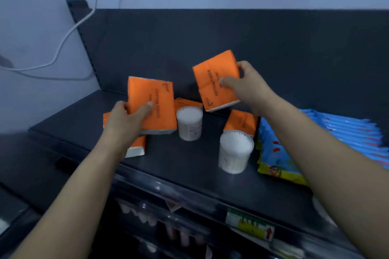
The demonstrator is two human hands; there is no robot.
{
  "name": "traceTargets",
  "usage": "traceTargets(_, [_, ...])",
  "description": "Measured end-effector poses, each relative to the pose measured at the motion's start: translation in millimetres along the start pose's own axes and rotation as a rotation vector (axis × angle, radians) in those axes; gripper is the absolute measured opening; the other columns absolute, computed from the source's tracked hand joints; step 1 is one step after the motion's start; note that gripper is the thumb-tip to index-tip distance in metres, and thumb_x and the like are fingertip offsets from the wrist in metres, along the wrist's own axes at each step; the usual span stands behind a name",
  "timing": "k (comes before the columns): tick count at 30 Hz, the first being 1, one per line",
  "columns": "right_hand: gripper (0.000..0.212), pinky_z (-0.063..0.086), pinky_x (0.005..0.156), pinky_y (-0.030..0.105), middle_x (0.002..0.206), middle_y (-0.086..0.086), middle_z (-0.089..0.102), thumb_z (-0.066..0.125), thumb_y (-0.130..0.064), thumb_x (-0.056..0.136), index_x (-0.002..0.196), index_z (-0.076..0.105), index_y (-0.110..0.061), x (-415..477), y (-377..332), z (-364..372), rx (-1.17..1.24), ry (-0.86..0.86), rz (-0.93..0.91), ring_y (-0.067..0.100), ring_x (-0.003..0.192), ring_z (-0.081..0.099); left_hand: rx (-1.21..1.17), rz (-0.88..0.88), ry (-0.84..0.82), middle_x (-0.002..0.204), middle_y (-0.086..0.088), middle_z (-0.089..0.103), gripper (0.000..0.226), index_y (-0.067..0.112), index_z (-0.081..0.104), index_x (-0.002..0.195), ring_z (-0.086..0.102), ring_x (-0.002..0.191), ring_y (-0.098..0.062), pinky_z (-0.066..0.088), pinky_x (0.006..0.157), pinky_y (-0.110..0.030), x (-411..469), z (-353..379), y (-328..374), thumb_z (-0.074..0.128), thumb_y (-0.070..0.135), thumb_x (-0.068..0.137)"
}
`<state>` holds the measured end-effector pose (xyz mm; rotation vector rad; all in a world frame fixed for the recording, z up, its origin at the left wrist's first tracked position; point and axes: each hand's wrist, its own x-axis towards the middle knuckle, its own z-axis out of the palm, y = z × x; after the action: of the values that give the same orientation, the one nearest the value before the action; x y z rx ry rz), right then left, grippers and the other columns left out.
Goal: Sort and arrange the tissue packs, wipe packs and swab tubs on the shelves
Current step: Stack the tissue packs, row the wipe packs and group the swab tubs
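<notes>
A white cable [63, 42] loops down the pale wall [31, 17]. A green-and-yellow label [250, 224] sits low right. Pinkish items [179, 235] nearby are blurred.

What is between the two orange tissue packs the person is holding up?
In the head view, a swab tub stands in the gap, lower down, with another tissue pack behind it.
</notes>
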<state>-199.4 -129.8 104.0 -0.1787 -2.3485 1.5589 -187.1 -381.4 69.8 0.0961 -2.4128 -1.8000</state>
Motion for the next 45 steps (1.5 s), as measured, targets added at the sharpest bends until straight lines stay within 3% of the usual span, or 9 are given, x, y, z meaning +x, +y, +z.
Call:
traceTargets(7, [0.048,0.054,0.087,0.047,0.108,0.002,0.065,0.068,-0.030,0.082,0.122,0.043,-0.025,-88,10,-72,-0.098,0.230,0.030,0.023,0.095,0.066,-0.123,0.153,-0.228,0.097,0.011,0.057,0.033,0.019,0.047,0.108,0.056,0.088,-0.003,0.044,0.069,-0.021,-44,61,29,0.051,0.046,0.090])
traceTargets(10, [0.048,0.055,0.084,0.045,0.108,-0.001,0.065,0.066,-0.034,0.085,0.125,0.041,-0.024,-136,19,-126,-0.146,0.386,0.088,0.019,0.094,0.066,-0.142,0.190,-0.367,0.105,0.005,0.062,0.034,0.019,0.049,0.110,0.059,0.090,-0.008,0.048,0.076,-0.028,-73,108,46,0.054,0.045,0.088])
traceTargets(13, [0.049,0.053,0.086,0.038,0.112,-0.003,0.063,0.065,-0.035,0.087,0.127,0.042,-0.020,-187,30,-183,-0.181,0.550,0.150,0.015,0.096,0.064,-0.164,0.275,-0.555,0.094,0.006,0.066,0.027,0.017,0.057,0.101,0.062,0.080,-0.007,0.050,0.064,-0.018,-114,157,67,0.056,0.041,0.088])
traceTargets(16, [0.052,0.051,0.087,0.034,0.115,-0.001,0.061,0.067,-0.033,0.085,0.128,0.044,-0.016,-239,45,-239,-0.206,0.695,0.223,0.015,0.098,0.062,-0.178,0.344,-0.735,0.093,-0.001,0.069,0.031,0.013,0.061,0.101,0.064,0.084,-0.015,0.051,0.073,-0.030,-163,205,90,0.061,0.040,0.086])
traceTargets(25, [0.035,0.053,0.076,0.030,0.102,0.007,0.066,0.070,-0.020,0.080,0.113,0.059,-0.013,-398,86,-418,-0.262,0.913,0.423,0.019,0.086,0.064,-0.167,0.510,-1.129,0.092,-0.001,0.071,0.019,0.018,0.062,0.094,0.066,0.082,-0.015,0.049,0.077,-0.032,-349,361,148,0.065,0.035,0.084])
traceTargets(28, [0.030,0.048,0.066,0.025,0.093,0.002,0.065,0.071,-0.020,0.080,0.107,0.061,-0.016,-451,99,-478,-0.294,0.968,0.462,0.010,0.074,0.060,-0.164,0.546,-1.210,0.090,0.000,0.070,0.014,0.020,0.061,0.092,0.065,0.080,-0.014,0.049,0.076,-0.032,-416,410,163,0.065,0.031,0.084])
traceTargets(34, [0.035,0.052,0.082,0.039,0.100,0.002,0.062,0.073,-0.023,0.077,0.108,0.058,-0.018,-525,121,-576,-0.333,1.076,0.555,0.021,0.090,0.061,-0.101,0.581,-1.332,0.095,0.003,0.070,0.036,0.020,0.062,0.101,0.066,0.088,-0.014,0.052,0.079,-0.034,-504,484,185,0.069,0.043,0.073])
traceTargets(39, [0.032,0.047,0.074,0.035,0.084,-0.005,0.055,0.072,-0.019,0.079,0.106,0.055,-0.016,-543,148,-628,-0.310,1.146,0.574,0.014,0.077,0.056,-0.031,0.625,-1.336,0.090,0.006,0.067,0.015,0.027,0.058,0.092,0.064,0.082,-0.010,0.046,0.066,-0.025,-535,538,193,0.067,0.034,0.082])
traceTargets(45, [0.034,0.046,0.068,0.030,0.098,0.005,0.058,0.070,-0.015,0.078,0.109,0.055,-0.016,-540,180,-684,-0.368,1.143,0.627,0.020,0.083,0.058,-0.024,0.664,-1.375,0.087,0.007,0.065,0.024,0.017,0.061,0.098,0.063,0.080,-0.010,0.045,0.063,-0.022,-562,614,209,0.068,0.032,0.081])
